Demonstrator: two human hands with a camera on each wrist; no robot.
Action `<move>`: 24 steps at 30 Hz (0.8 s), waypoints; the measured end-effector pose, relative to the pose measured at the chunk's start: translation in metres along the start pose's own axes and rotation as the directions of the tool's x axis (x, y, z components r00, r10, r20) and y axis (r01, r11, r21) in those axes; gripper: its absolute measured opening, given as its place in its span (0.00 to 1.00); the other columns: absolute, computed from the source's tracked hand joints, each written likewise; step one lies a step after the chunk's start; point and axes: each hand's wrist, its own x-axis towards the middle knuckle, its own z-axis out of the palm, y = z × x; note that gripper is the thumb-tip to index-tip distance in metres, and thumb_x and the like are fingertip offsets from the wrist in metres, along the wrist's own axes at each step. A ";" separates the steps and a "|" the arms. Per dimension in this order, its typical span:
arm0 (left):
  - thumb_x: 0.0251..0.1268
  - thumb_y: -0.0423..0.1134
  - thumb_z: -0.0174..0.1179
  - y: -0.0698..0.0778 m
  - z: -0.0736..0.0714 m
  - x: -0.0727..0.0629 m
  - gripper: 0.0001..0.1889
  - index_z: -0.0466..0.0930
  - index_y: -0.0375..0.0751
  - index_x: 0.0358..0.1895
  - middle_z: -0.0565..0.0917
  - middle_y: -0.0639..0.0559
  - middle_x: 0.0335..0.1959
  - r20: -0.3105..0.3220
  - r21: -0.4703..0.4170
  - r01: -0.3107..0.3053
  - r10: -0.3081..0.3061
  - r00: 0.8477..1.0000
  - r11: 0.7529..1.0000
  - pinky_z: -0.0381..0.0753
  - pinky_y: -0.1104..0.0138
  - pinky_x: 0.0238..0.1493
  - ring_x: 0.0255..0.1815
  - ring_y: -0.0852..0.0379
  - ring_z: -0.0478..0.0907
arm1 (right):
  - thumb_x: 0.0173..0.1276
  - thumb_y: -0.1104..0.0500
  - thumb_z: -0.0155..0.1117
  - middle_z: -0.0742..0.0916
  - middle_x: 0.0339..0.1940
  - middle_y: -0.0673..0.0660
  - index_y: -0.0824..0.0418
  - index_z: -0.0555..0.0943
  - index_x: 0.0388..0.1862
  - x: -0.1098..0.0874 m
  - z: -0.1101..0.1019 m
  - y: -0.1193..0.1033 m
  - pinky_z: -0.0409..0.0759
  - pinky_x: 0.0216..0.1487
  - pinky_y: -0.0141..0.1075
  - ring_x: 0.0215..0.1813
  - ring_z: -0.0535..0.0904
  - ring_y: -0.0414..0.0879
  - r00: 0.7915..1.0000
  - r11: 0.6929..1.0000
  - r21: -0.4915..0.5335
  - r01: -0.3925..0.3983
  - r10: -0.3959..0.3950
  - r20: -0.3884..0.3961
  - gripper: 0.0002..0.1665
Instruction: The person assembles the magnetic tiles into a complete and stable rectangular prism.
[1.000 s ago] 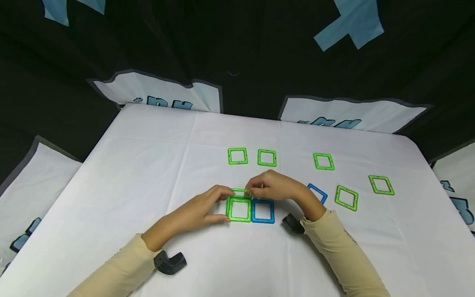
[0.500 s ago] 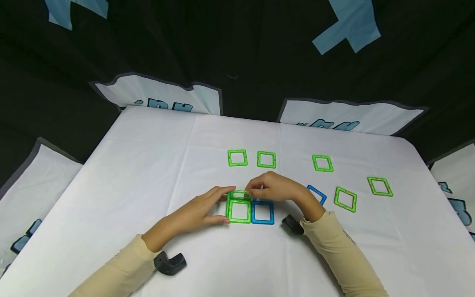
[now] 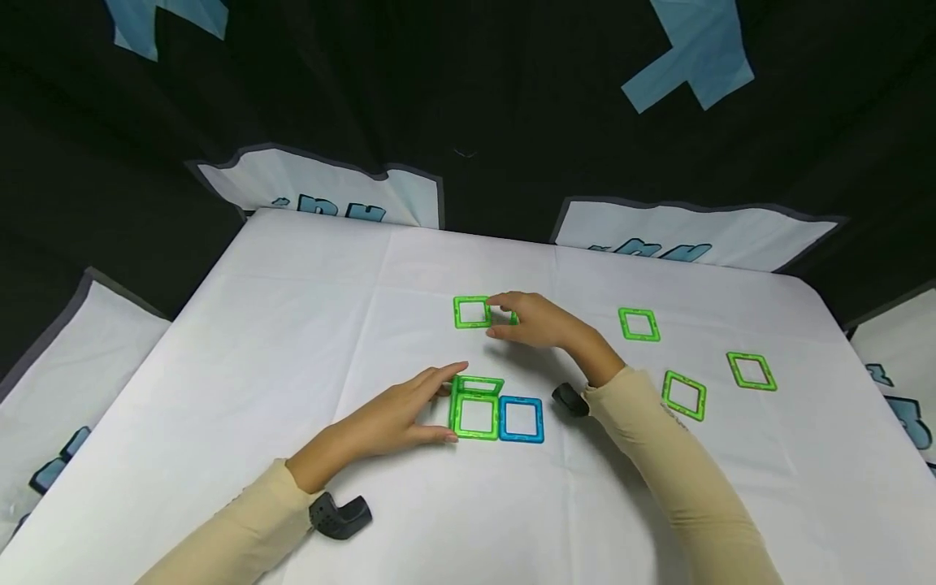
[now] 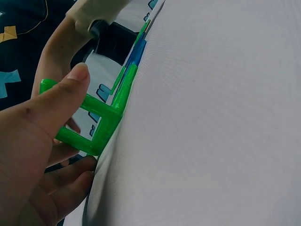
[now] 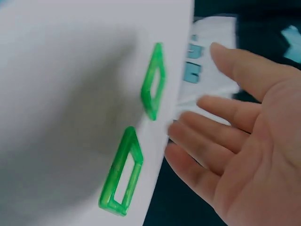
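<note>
In the head view a flat green square magnetic tile (image 3: 478,436) lies at the middle of the table, a blue one (image 3: 522,439) against its right side. Two more green tiles stand along its left and far edges; the far one (image 3: 480,379) leans. My left hand (image 3: 387,414) grips the left standing tile (image 4: 107,129), thumb at its near end and fingers at its far end. Over the back of the table my right hand (image 3: 537,319) reaches with extended fingers, holding nothing. It partly covers a flat green tile (image 3: 514,318); another green tile (image 3: 459,314) lies just left of the fingertips.
Several loose green tiles lie at the right, one of them (image 3: 639,338) farther back and another (image 3: 682,413) beside the right forearm. The white tablecloth (image 3: 292,325) reaches back to a black curtain (image 3: 497,106). Black devices hang from both wrists.
My right hand has let go of the far standing tile and moved back to the rear green tiles. The right forearm now hides the loose blue tile. My left hand stays in place.
</note>
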 end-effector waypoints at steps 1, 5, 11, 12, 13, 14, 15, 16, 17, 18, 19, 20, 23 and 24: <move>0.54 0.56 0.61 0.000 0.000 0.000 0.44 0.47 0.52 0.71 0.68 0.53 0.61 -0.001 -0.001 0.001 -0.001 1.000 1.000 0.72 0.58 0.56 0.57 0.58 0.72 | 0.63 0.49 0.61 0.70 0.66 0.61 0.63 0.65 0.66 0.006 0.001 -0.001 0.63 0.66 0.47 0.67 0.65 0.53 1.000 0.999 -0.029 -0.020 0.020 0.005 0.36; 0.54 0.56 0.61 -0.002 0.000 0.000 0.44 0.46 0.54 0.71 0.68 0.53 0.61 -0.007 0.012 -0.002 0.002 1.000 1.000 0.71 0.58 0.57 0.57 0.59 0.72 | 0.60 0.49 0.64 0.59 0.73 0.57 0.60 0.57 0.70 0.027 0.007 -0.005 0.55 0.70 0.46 0.73 0.53 0.51 0.997 0.989 -0.130 -0.063 0.068 0.031 0.44; 0.55 0.57 0.60 -0.003 0.001 0.000 0.43 0.46 0.53 0.71 0.69 0.54 0.59 -0.006 0.028 -0.022 0.022 1.000 0.999 0.72 0.59 0.56 0.56 0.60 0.72 | 0.61 0.50 0.63 0.63 0.71 0.55 0.55 0.56 0.71 0.039 0.014 -0.010 0.57 0.69 0.46 0.72 0.57 0.50 0.989 0.967 -0.231 -0.108 0.127 0.069 0.42; 0.55 0.57 0.60 -0.003 0.002 0.000 0.43 0.47 0.53 0.71 0.69 0.54 0.58 -0.006 0.032 -0.027 0.027 1.000 0.999 0.72 0.60 0.56 0.56 0.60 0.72 | 0.61 0.51 0.63 0.65 0.70 0.55 0.55 0.58 0.71 0.039 0.014 -0.011 0.58 0.69 0.46 0.71 0.59 0.50 0.989 0.963 -0.247 -0.110 0.130 0.066 0.41; 0.55 0.57 0.60 -0.003 0.002 0.001 0.43 0.47 0.52 0.71 0.70 0.54 0.58 -0.008 0.037 -0.032 0.032 0.999 0.999 0.72 0.60 0.55 0.56 0.60 0.72 | 0.61 0.51 0.63 0.67 0.69 0.55 0.55 0.59 0.70 0.039 0.015 -0.011 0.59 0.68 0.47 0.70 0.61 0.50 0.990 0.958 -0.267 -0.108 0.129 0.064 0.40; 0.55 0.56 0.60 -0.003 0.002 0.001 0.43 0.48 0.51 0.71 0.70 0.54 0.57 -0.009 0.041 -0.036 0.036 0.999 0.999 0.72 0.60 0.55 0.55 0.60 0.72 | 0.62 0.51 0.63 0.68 0.68 0.56 0.56 0.60 0.69 0.038 0.015 -0.011 0.60 0.68 0.48 0.69 0.62 0.50 0.990 0.953 -0.285 -0.104 0.125 0.059 0.39; 0.55 0.56 0.60 -0.003 0.002 0.001 0.43 0.48 0.51 0.71 0.70 0.54 0.57 -0.010 0.047 -0.039 0.039 0.999 0.998 0.73 0.61 0.55 0.55 0.61 0.72 | 0.62 0.51 0.63 0.69 0.67 0.56 0.56 0.62 0.68 0.038 0.015 -0.012 0.60 0.67 0.49 0.69 0.63 0.50 0.991 0.949 -0.298 -0.101 0.122 0.053 0.38; 0.54 0.56 0.60 -0.003 0.002 0.001 0.43 0.49 0.51 0.71 0.71 0.54 0.56 -0.011 0.052 -0.040 0.041 0.999 0.998 0.73 0.61 0.55 0.55 0.61 0.72 | 0.61 0.51 0.63 0.70 0.67 0.56 0.56 0.63 0.68 0.037 0.015 -0.012 0.60 0.67 0.49 0.68 0.64 0.50 0.992 0.946 -0.308 -0.099 0.119 0.047 0.37; 0.54 0.56 0.60 -0.004 0.002 0.001 0.43 0.49 0.51 0.71 0.71 0.54 0.56 -0.011 0.057 -0.041 0.041 0.999 0.998 0.73 0.61 0.55 0.55 0.61 0.72 | 0.61 0.51 0.63 0.71 0.66 0.56 0.56 0.64 0.67 0.035 0.014 -0.012 0.60 0.67 0.50 0.68 0.64 0.50 0.992 0.945 -0.312 -0.100 0.120 0.045 0.36; 0.54 0.56 0.61 -0.004 0.002 0.002 0.43 0.49 0.51 0.70 0.71 0.54 0.55 -0.013 0.057 -0.041 0.042 0.999 0.998 0.73 0.61 0.55 0.54 0.61 0.72 | 0.61 0.50 0.64 0.72 0.66 0.56 0.56 0.65 0.66 0.034 0.014 -0.011 0.60 0.67 0.50 0.68 0.65 0.50 0.992 0.946 -0.307 -0.103 0.122 0.043 0.36; 0.54 0.55 0.61 -0.004 0.002 0.002 0.43 0.49 0.51 0.70 0.71 0.54 0.55 -0.014 0.058 -0.039 0.040 0.999 0.998 0.73 0.61 0.55 0.54 0.61 0.72 | 0.60 0.50 0.64 0.72 0.65 0.56 0.56 0.66 0.66 0.032 0.013 -0.011 0.60 0.67 0.51 0.67 0.65 0.50 0.992 0.948 -0.302 -0.104 0.122 0.041 0.35; 0.54 0.55 0.61 -0.004 0.002 0.002 0.43 0.49 0.51 0.70 0.71 0.54 0.55 -0.014 0.057 -0.037 0.038 0.999 0.998 0.73 0.61 0.55 0.54 0.60 0.72 | 0.60 0.49 0.64 0.73 0.64 0.56 0.56 0.67 0.65 0.030 0.012 -0.011 0.60 0.66 0.51 0.67 0.66 0.50 0.992 0.950 -0.293 -0.106 0.122 0.039 0.35; 0.54 0.55 0.61 -0.004 0.001 0.001 0.43 0.49 0.50 0.71 0.72 0.53 0.55 -0.013 0.057 -0.034 0.035 0.999 0.998 0.72 0.59 0.56 0.55 0.59 0.73 | 0.59 0.48 0.65 0.76 0.61 0.57 0.57 0.70 0.63 0.020 0.009 -0.010 0.62 0.65 0.52 0.64 0.69 0.51 0.994 0.960 -0.262 -0.098 0.108 0.024 0.34; 0.54 0.55 0.61 -0.004 0.001 0.001 0.43 0.49 0.49 0.71 0.72 0.53 0.55 -0.013 0.057 -0.034 0.035 0.999 0.998 0.71 0.58 0.56 0.55 0.58 0.73 | 0.58 0.48 0.65 0.77 0.60 0.57 0.57 0.72 0.62 0.016 0.008 -0.009 0.63 0.64 0.52 0.63 0.70 0.51 0.995 0.964 -0.251 -0.092 0.098 0.012 0.33</move>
